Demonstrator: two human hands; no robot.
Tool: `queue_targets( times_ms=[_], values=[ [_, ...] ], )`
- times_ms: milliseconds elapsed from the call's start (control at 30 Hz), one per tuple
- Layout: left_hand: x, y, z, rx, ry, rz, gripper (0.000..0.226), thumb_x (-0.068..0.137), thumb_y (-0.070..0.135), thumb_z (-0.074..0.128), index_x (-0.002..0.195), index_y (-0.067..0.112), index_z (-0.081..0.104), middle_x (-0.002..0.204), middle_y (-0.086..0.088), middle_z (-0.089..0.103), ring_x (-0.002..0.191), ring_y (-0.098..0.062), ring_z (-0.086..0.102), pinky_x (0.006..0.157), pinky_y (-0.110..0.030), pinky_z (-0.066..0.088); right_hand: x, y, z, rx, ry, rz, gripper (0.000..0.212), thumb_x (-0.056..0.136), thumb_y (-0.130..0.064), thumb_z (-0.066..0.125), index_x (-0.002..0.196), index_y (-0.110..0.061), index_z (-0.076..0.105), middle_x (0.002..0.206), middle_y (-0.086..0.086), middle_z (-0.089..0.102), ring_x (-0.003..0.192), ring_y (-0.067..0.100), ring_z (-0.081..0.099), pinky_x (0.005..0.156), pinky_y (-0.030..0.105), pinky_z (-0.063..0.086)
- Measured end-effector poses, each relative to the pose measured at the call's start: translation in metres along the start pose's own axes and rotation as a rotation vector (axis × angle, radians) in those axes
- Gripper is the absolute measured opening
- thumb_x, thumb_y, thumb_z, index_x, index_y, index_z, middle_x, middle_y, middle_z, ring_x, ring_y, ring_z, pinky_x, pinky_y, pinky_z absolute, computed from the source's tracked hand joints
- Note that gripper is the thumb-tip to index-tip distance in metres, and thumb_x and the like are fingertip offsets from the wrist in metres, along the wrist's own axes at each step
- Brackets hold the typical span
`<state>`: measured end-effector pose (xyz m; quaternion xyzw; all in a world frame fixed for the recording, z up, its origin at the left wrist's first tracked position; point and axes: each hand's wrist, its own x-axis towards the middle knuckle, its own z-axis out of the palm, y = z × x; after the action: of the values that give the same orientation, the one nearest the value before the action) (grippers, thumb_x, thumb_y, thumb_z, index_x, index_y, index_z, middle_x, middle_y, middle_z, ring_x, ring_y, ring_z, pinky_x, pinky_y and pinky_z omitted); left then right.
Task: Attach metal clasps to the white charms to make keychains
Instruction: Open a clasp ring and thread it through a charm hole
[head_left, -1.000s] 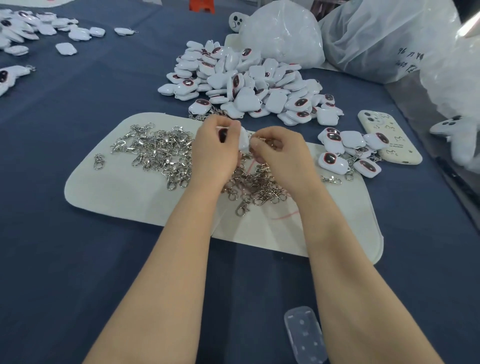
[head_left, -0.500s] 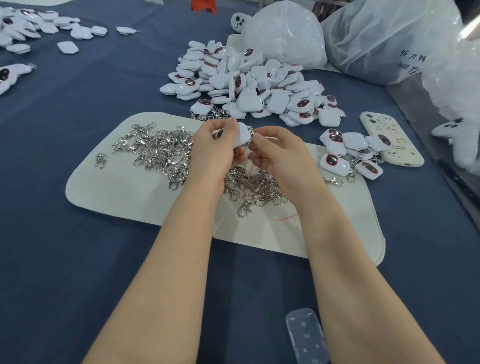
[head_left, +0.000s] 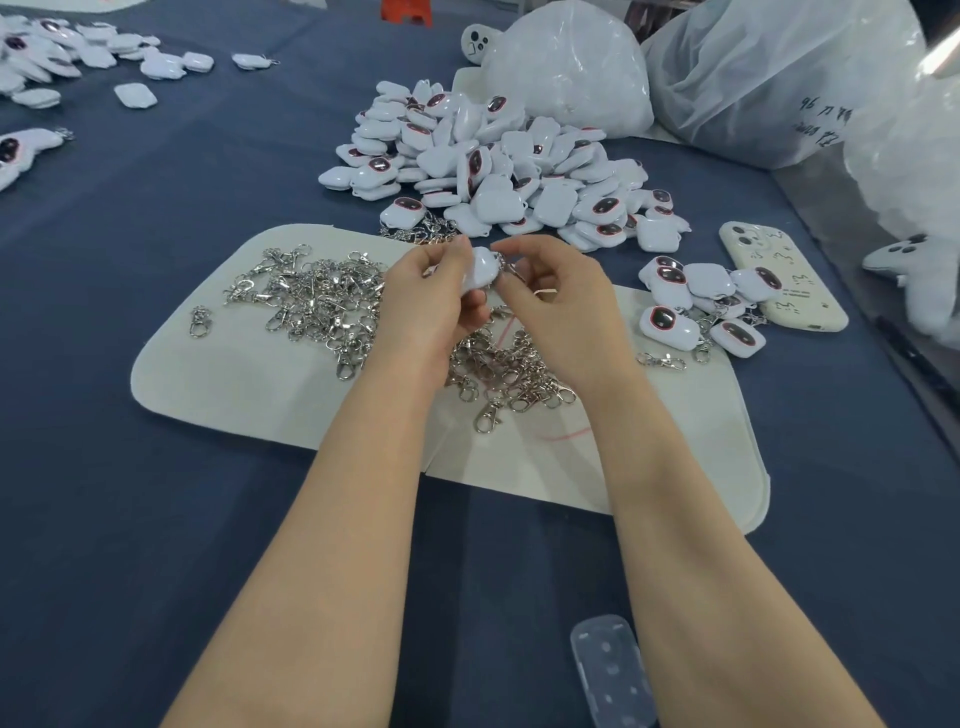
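Observation:
My left hand (head_left: 431, 301) pinches a white charm (head_left: 480, 267) above the white mat (head_left: 249, 384). My right hand (head_left: 561, 301) pinches a small metal clasp (head_left: 511, 270) right at the charm's edge; whether the two are joined is hidden by my fingers. A heap of loose silver clasps (head_left: 322, 306) lies on the mat under and left of my hands. A big pile of white charms (head_left: 498, 166) sits just beyond the mat. Several charms with clasps on them (head_left: 696, 306) lie at the mat's right end.
A white phone (head_left: 789, 291) lies to the right of those charms. Large plastic bags (head_left: 753, 78) stand at the back right. More white charms (head_left: 62, 57) are scattered at the far left. A translucent case (head_left: 613, 675) lies near the front edge on the blue cloth.
The charm has turned in my left hand, its dark face no longer showing, and my right fingers have shifted the clasp against its edge. Both hands stay over the mat.

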<state>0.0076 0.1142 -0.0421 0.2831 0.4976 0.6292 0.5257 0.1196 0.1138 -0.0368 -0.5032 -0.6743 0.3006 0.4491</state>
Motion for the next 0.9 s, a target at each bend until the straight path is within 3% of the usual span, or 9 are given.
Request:
queue_targets(
  times_ms=[133, 400, 533, 600, 667, 767, 900],
  values=[
    [-0.001, 0.002, 0.000, -0.054, -0.002, -0.016, 0.012, 0.096, 0.021, 0.055, 0.089, 0.012, 0.055, 0.070, -0.002, 0.054, 0.042, -0.003, 0.048, 0.042, -0.015, 0.042, -0.003, -0.001, 0.007, -0.173, 0.113, -0.126, 0.016, 0.092, -0.016, 0.057, 0.101, -0.010, 0.070, 0.091, 0.005, 0.068, 0.085, 0.018, 0.060, 0.080, 0.031, 0.046],
    [-0.002, 0.002, 0.002, 0.023, 0.010, 0.044, 0.014, 0.096, 0.022, 0.054, 0.099, 0.009, 0.054, 0.075, -0.003, 0.053, 0.040, -0.002, 0.049, 0.043, -0.016, 0.044, -0.003, 0.001, 0.012, -0.115, 0.199, -0.086, 0.012, 0.093, -0.015, 0.056, 0.092, -0.007, 0.064, 0.076, -0.002, 0.061, 0.072, 0.013, 0.054, 0.072, 0.023, 0.043],
    [-0.003, 0.003, 0.004, 0.118, 0.022, 0.113, 0.009, 0.096, 0.021, 0.054, 0.090, 0.014, 0.054, 0.077, -0.004, 0.054, 0.038, -0.002, 0.048, 0.043, -0.016, 0.044, -0.003, 0.003, 0.011, -0.139, 0.201, -0.073, 0.014, 0.088, -0.016, 0.057, 0.078, -0.008, 0.062, 0.065, -0.003, 0.058, 0.064, 0.014, 0.051, 0.065, 0.025, 0.041],
    [-0.003, 0.002, 0.004, 0.165, 0.027, 0.153, 0.010, 0.096, 0.021, 0.054, 0.088, 0.016, 0.053, 0.076, -0.004, 0.055, 0.038, -0.002, 0.047, 0.042, -0.016, 0.043, -0.002, 0.005, 0.007, -0.158, 0.169, -0.061, 0.018, 0.089, -0.019, 0.057, 0.079, -0.006, 0.063, 0.062, -0.006, 0.057, 0.065, 0.013, 0.051, 0.062, 0.019, 0.039],
    [-0.003, 0.002, 0.003, 0.175, 0.038, 0.162, 0.010, 0.096, 0.021, 0.053, 0.088, 0.016, 0.053, 0.074, -0.003, 0.055, 0.038, -0.002, 0.048, 0.042, -0.016, 0.043, -0.001, 0.007, 0.003, -0.154, 0.080, -0.047, 0.020, 0.094, -0.021, 0.054, 0.085, -0.006, 0.064, 0.069, -0.002, 0.063, 0.068, 0.012, 0.056, 0.069, 0.023, 0.045],
    [-0.002, 0.002, 0.001, 0.158, 0.047, 0.131, 0.009, 0.096, 0.022, 0.054, 0.092, 0.014, 0.054, 0.077, -0.003, 0.055, 0.039, -0.001, 0.049, 0.042, -0.016, 0.044, -0.001, 0.004, -0.001, -0.040, -0.016, -0.024, 0.019, 0.099, -0.015, 0.045, 0.095, -0.013, 0.064, 0.077, -0.002, 0.066, 0.075, 0.015, 0.065, 0.079, 0.033, 0.052],
    [-0.002, 0.005, -0.001, 0.057, 0.001, 0.021, 0.010, 0.095, 0.021, 0.056, 0.090, 0.012, 0.056, 0.068, -0.001, 0.053, 0.039, -0.003, 0.047, 0.040, -0.015, 0.040, 0.000, 0.000, 0.001, 0.295, 0.012, 0.079, 0.020, 0.099, -0.010, 0.044, 0.104, -0.012, 0.063, 0.073, -0.001, 0.064, 0.064, 0.007, 0.062, 0.064, 0.021, 0.050]
  ],
)
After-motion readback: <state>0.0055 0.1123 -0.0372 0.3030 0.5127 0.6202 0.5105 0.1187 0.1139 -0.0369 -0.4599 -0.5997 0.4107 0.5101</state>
